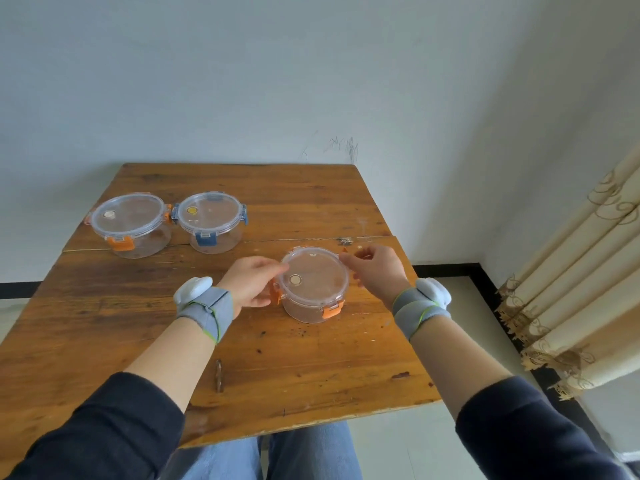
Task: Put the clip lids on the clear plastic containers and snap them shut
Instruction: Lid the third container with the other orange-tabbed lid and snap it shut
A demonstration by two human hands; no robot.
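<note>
Nearest the camera are blue-jeaned knees [304,455] below the table's front edge, and dark sleeves pushed up both forearms. Each wrist carries a grey strap with a white device on it: the left strap [207,311] and the right strap [420,308]. The wooden table [311,382] is worn and stained, with a small dark elongated object [219,375] lying on it between the forearms; what it is cannot be told. Just past the wrists, a clear round container [313,303] with orange clips stands on the right half of the table, its clear lid [314,276] seated on top. The left hand [251,284] is curled against the container's left side, fingers half closed around the rim and thumb near the orange clip [275,296] there. The right hand [375,268] is loosely curled at the far right edge of the lid, fingertips touching the rim; whether it presses a clip cannot be told. The front orange clip [333,309] sits folded down against the container wall. Farther back on the left, two more lidded containers stand side by side, almost touching: one with orange clips [133,225] and, to its right, one with blue clips [210,221]; their front clips are down. Behind the table rises a pale wall [311,81] with faint scribble marks, and cream curtains [588,289] hang at far right.
</note>
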